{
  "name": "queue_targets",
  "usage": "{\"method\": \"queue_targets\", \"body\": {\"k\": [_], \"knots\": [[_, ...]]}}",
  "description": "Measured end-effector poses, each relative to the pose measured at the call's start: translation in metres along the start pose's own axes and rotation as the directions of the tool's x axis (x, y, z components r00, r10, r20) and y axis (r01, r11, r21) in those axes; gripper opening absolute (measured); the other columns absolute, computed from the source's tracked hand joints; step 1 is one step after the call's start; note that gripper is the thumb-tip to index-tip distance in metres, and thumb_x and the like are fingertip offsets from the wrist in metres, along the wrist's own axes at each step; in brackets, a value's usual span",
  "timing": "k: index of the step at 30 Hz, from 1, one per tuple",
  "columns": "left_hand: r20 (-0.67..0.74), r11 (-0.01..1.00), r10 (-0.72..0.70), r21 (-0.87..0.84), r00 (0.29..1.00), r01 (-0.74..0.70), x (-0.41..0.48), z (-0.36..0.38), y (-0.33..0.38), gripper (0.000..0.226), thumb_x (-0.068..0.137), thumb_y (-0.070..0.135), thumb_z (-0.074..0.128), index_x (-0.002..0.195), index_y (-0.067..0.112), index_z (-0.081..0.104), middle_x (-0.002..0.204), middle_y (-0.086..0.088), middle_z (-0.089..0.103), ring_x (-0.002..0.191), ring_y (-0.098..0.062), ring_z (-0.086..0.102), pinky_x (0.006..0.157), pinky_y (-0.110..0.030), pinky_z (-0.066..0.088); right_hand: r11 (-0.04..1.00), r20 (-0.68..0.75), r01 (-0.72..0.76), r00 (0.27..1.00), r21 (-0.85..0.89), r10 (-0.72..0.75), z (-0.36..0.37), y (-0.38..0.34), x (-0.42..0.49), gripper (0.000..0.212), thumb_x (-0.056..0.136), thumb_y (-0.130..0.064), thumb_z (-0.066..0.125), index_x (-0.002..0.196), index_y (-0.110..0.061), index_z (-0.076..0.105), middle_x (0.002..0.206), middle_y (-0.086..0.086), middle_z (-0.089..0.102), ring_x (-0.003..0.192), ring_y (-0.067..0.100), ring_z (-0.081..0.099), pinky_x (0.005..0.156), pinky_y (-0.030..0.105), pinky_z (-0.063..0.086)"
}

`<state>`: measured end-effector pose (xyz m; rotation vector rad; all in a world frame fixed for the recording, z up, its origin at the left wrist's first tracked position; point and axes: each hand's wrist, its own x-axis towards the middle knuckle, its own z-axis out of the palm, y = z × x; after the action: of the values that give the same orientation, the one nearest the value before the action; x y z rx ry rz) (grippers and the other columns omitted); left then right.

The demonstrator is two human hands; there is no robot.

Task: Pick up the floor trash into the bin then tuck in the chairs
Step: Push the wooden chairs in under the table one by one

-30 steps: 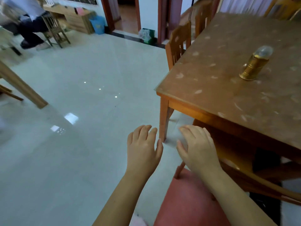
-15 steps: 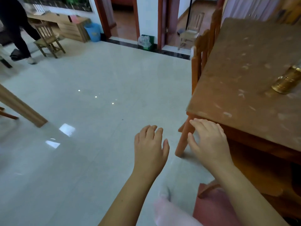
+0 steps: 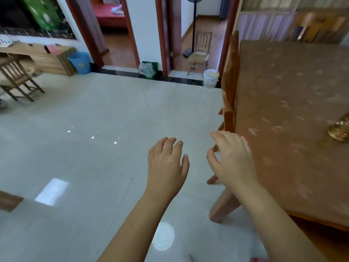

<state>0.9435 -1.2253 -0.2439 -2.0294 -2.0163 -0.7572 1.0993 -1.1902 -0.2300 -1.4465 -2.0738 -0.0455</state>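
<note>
My left hand (image 3: 167,165) and my right hand (image 3: 233,159) hover palm-down over the pale tiled floor, fingers loose, holding nothing. The right one is just off the near left corner of the wooden dining table (image 3: 287,114). A wooden chair (image 3: 229,87) stands tucked against the table's left side, ahead of my right hand. A white bin (image 3: 210,78) lined with a bag stands by the doorway beyond that chair. A green bin (image 3: 149,69) with a bag sits against the wall between the two doorways, and a blue bin (image 3: 80,62) is further left.
A gold canister (image 3: 340,129) lies at the table's right edge. A small wooden chair (image 3: 18,80) stands at the far left by a low wooden cabinet (image 3: 43,57). Another small chair (image 3: 200,53) and a fan stand (image 3: 193,27) sit inside the right doorway.
The view has swung up and forward along the table's left side. The red-cushioned chair has dropped out of view, both hands have risen, and the white bin has come into sight.
</note>
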Motion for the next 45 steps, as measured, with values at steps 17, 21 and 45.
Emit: {"method": "queue_targets", "body": {"k": [17, 21, 45], "knots": [[0.028, 0.969, 0.182, -0.173, 0.983, -0.175, 0.26, 0.108, -0.171, 0.039, 0.084, 0.029, 0.043, 0.104, 0.006, 0.067, 0.106, -0.01, 0.067, 0.105, -0.031, 0.059, 0.087, -0.037, 0.037, 0.981, -0.096, -0.157, 0.985, -0.113, 0.146, 0.161, -0.035, 0.256, 0.034, 0.079, -0.022, 0.055, 0.107, -0.004, 0.065, 0.103, 0.011, 0.068, 0.098, 0.029, 0.062, 0.088, 0.046, 0.046], [0.029, 0.954, 0.238, -0.192, 0.971, -0.228, 0.329, 0.131, -0.209, 0.039, 0.084, 0.029, 0.043, 0.105, 0.006, 0.066, 0.107, -0.01, 0.067, 0.105, -0.031, 0.06, 0.088, -0.035, 0.034, 0.972, -0.148, -0.191, 0.974, -0.138, 0.17, 0.197, -0.042, 0.325, 0.035, 0.078, -0.022, 0.057, 0.106, -0.004, 0.067, 0.103, 0.012, 0.069, 0.097, 0.029, 0.064, 0.086, 0.045, 0.047], [0.064, 0.863, 0.458, -0.272, 0.886, -0.426, 0.747, 0.343, -0.174, 0.034, 0.079, 0.025, 0.06, 0.106, 0.007, 0.067, 0.109, -0.011, 0.068, 0.104, -0.032, 0.062, 0.088, -0.045, 0.047, 0.889, -0.269, -0.426, 0.888, -0.167, 0.374, 0.331, 0.176, 0.674, 0.042, 0.08, -0.03, 0.057, 0.111, -0.003, 0.065, 0.109, 0.014, 0.068, 0.1, 0.033, 0.063, 0.087, 0.055, 0.049]]}}
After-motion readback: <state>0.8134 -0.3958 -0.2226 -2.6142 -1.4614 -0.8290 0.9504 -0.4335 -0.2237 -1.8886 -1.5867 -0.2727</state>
